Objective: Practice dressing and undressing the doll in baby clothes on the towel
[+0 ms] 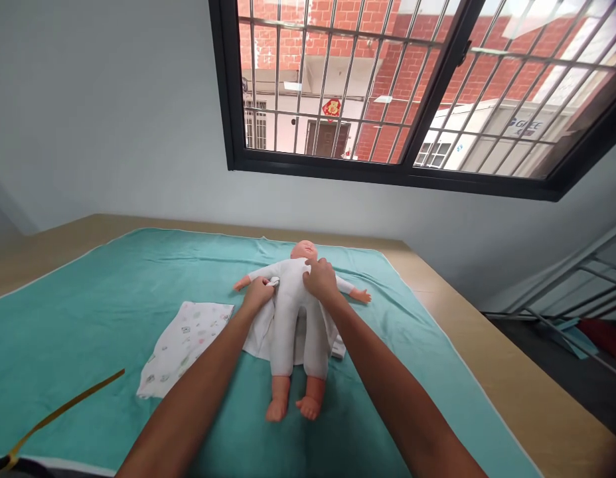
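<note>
A baby doll (294, 312) in a white bodysuit lies on its back on a teal sheet (103, 305), head toward the window, arms spread. A white cloth (258, 335) lies spread under its hips and legs. My left hand (257, 293) is closed on the edge of that white fabric at the doll's side, below its arm. My right hand (320, 277) rests on the doll's upper chest near the neck, fingers curled and pressed on the bodysuit there.
A folded patterned cloth (181, 345) lies left of the doll. A yellow tape or strap (64, 406) crosses the sheet's near left corner. The sheet covers a wooden platform (492, 345) against a grey wall under a barred window (397, 86). Metal framing (581, 292) stands at the right.
</note>
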The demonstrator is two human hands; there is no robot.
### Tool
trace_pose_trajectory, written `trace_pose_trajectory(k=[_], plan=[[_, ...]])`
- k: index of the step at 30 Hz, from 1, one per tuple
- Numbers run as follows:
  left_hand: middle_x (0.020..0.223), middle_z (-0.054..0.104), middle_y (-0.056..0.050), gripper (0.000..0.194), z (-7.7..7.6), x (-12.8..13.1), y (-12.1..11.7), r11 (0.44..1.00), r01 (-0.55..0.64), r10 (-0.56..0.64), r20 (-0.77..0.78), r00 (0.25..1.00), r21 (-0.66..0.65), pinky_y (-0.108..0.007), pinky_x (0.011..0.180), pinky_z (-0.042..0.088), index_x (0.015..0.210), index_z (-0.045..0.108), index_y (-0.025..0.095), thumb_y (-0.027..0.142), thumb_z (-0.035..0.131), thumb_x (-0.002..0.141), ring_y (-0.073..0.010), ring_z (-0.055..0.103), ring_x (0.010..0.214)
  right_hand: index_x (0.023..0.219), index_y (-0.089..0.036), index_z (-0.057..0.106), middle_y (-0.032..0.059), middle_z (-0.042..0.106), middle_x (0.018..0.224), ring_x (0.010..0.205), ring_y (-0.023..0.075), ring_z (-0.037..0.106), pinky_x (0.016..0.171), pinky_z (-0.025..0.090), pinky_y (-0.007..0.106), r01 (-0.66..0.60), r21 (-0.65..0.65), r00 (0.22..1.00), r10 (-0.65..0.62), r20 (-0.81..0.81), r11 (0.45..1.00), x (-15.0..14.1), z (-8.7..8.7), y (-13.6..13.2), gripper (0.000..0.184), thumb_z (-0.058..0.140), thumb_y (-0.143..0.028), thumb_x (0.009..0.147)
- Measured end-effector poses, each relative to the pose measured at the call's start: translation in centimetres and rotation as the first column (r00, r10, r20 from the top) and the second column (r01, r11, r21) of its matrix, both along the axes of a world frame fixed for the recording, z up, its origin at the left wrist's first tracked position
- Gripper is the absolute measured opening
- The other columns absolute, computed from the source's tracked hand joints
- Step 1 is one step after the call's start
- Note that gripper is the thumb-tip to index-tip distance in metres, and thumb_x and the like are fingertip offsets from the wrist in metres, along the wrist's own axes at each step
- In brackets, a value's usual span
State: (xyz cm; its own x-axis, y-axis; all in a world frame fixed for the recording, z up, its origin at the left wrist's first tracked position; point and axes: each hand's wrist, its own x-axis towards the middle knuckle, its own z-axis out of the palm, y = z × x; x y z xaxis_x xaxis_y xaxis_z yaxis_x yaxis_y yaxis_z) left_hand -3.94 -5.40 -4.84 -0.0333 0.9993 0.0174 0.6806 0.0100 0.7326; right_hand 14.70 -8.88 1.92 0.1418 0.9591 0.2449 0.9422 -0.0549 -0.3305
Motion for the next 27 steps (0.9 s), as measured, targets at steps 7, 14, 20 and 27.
trace_pose_trajectory(k=[7,14,20,27], plan=[[0.095,0.073,-0.008,0.028,0.5,-0.8,-1.0,1.000,-0.014,0.014,0.152,0.988,0.000,-0.028,0.073,0.047,0.097,0.067,0.014,0.028,0.067,0.073,-0.0224,0.064,0.086,0.128,-0.023,0.056,0.0126,0.052,0.118,0.111,0.0279,0.050,0.091,0.040,0.035,0.024,-0.008,0.997,-0.024,-0.078,1.000,0.4,-1.0,0.1,0.041,0.046,-0.023,0.089],[0.094,0.074,-0.005,0.029,0.9,-1.0,-0.6,0.986,-0.132,0.105,0.232,0.967,0.103,-0.039,0.100,0.040,0.104,0.070,0.018,0.024,0.055,0.080,-0.0222,0.066,0.091,0.121,-0.023,0.061,0.0132,0.054,0.119,0.114,0.0300,0.049,0.095,0.037,0.039,0.052,-0.029,0.999,-0.052,-0.017,0.998,0.7,-0.3,0.9,0.037,0.050,-0.028,0.086],[0.101,0.075,-0.005,0.029,-0.4,-0.8,-0.4,0.964,-0.169,0.120,0.233,0.965,0.207,-0.039,0.108,0.034,0.099,0.071,0.020,0.017,0.049,0.081,-0.0219,0.064,0.102,0.133,-0.015,0.049,0.0178,0.062,0.116,0.112,0.0346,0.055,0.096,0.037,0.047,0.070,-0.225,0.997,-0.072,0.000,0.972,-1.0,1.1,4.3,0.078,0.056,-0.069,0.078],[0.106,0.073,-0.006,0.037,-2.6,-0.3,-0.5,0.959,-0.044,-0.001,0.159,0.987,0.281,-0.031,0.093,0.048,0.102,0.073,0.018,0.013,0.041,0.083,-0.0198,0.065,0.098,0.153,-0.019,0.023,0.0230,0.054,0.133,0.116,0.0367,0.056,0.090,0.042,0.052,0.146,-0.389,0.989,-0.126,0.077,0.909,-2.9,0.0,10.2,0.107,0.067,-0.067,0.068]])
